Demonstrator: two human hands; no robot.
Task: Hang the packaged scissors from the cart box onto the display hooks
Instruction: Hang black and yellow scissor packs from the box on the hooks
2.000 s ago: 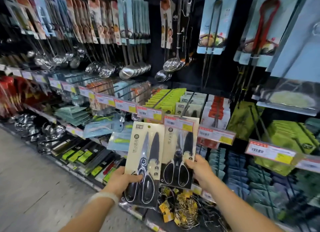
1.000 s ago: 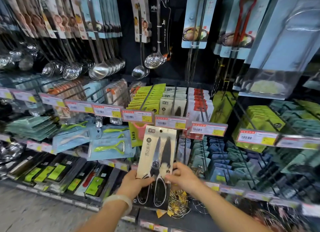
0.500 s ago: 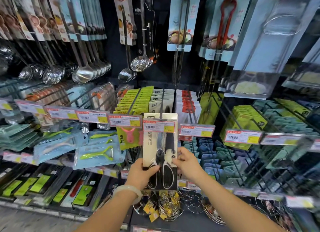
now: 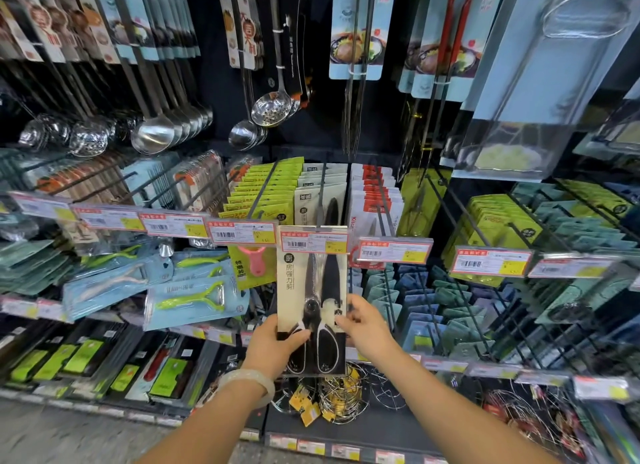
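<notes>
The scissors pack is standing upright at the picture's centre: a cream card with dark lettering down its 9 o'clock edge, black blades and black-and-white handles under clear plastic; its top edge is sitting just behind a red-and-yellow price tag at the tip of a hook. The left hand is gripping the pack's lower 9 o'clock edge, thumb lying across the front on the handles; a pale bangle is circling that wrist. The right hand is pinching the 3 o'clock edge, thumb on the front, fingers curling behind; both forearms are reaching up from 6 o'clock. Behind the tag, at 12 o'clock, more cream packs are hanging on the hook, green packs on the neighbouring hook at 9 o'clock, white-and-red ones at 3 o'clock; ladles are hanging at 10 o'clock.
</notes>
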